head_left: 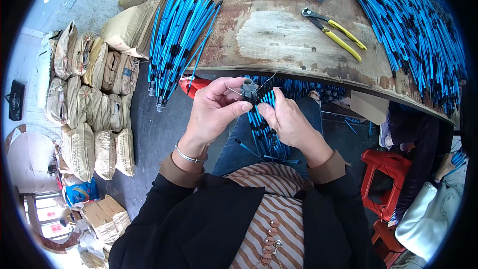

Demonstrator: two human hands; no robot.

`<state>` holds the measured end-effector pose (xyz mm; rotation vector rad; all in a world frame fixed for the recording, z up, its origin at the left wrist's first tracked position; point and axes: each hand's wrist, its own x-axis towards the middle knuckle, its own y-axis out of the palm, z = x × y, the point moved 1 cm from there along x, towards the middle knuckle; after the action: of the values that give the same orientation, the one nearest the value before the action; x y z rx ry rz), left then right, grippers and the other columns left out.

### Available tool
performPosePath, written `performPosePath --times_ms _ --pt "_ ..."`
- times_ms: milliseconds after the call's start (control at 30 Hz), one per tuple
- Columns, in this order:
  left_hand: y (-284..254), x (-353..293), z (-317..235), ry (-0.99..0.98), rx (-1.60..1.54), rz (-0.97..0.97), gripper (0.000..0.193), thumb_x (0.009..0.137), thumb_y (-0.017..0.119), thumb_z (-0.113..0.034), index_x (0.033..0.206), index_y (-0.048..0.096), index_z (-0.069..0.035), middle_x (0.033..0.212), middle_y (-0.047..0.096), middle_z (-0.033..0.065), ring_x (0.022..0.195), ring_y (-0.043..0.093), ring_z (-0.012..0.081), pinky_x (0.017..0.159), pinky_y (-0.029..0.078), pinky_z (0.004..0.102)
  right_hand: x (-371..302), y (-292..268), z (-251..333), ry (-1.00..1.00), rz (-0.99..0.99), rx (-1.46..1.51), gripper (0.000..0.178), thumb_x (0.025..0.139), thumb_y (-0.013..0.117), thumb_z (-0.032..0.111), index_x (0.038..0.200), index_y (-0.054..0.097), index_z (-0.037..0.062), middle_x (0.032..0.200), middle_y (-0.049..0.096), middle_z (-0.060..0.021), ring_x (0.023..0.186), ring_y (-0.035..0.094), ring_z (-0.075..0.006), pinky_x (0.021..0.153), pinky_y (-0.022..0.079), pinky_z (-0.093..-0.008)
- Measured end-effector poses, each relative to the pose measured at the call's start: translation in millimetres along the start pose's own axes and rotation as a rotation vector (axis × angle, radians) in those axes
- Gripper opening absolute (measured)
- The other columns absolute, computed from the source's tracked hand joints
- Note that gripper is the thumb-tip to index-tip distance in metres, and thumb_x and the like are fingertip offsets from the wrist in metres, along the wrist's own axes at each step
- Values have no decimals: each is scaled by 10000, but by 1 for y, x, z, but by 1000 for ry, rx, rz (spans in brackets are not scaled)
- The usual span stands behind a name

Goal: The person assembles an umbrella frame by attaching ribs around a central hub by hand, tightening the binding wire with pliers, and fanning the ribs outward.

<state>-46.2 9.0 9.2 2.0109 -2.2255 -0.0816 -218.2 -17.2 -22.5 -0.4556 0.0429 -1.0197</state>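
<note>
Centrally, two hands (pixel 213 108) (one fitting (pixel 248 87))

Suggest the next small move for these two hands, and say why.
Perhaps the right hand should ease the slim blue-and-black plastic strips against the grey tubular plastic fitting: the left hand holds that fitting, and the strips' black parts lie beside it.

pliers (pixel 333 37) on table (pixel 279 35) | strip bundle (pixel 181 35) left | strip heap (pixel 401 27) right | held strips (pixel 268 99) before table

A grey tubular fitting (pixel 248 87), open end up, sits just beside a downward-slanting bundle of blue-and-black sticks (pixel 265 133).
</note>
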Motion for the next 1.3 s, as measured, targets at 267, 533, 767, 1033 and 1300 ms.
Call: performPosePath --times_ms 267,533,767,1033,1300 --pt "-3 -5 1 -24 -11 -80 429 768 652 64 1178 530 25 953 639 73 824 596 86 735 500 213 2 3 5 25 25 -7 560 916 492 272 1156 351 -214 644 534 -229 605 581 -346 586 449 -405" --pt "-13 -3 4 -4 -18 2 423 762 654 68 1166 533 32 952 642 81 823 611 103 737 507 224 4 7 -6 6 2 6 587 910 499 297 1162 341 -210 655 540 -218 591 574 -328 585 451 -392" --pt "-10 1 2 2 -72 18 383 756 665 62 1121 552 31 952 641 83 817 620 113 720 510 224 4 -1 -1 44 80 121 537 913 499 318 1108 382 -169 651 531 -191 569 550 -277 572 444 -370" --pt "-11 3 6 51 -171 30 352 753 667 60 1089 565 34 958 639 87 836 624 125 734 518 236 5 5 -5 -11 82 168 471 900 529 308 1037 412 -127 664 541 -200 581 561 -283 565 444 -366" --pt "-19 10 2 12 -146 103 355 742 671 67 1081 570 37 983 637 91 875 624 144 756 523 259 6 3 2 4 54 83 496 892 544 283 1077 405 -156 661 550 -219 608 574 -355 568 449 -381"
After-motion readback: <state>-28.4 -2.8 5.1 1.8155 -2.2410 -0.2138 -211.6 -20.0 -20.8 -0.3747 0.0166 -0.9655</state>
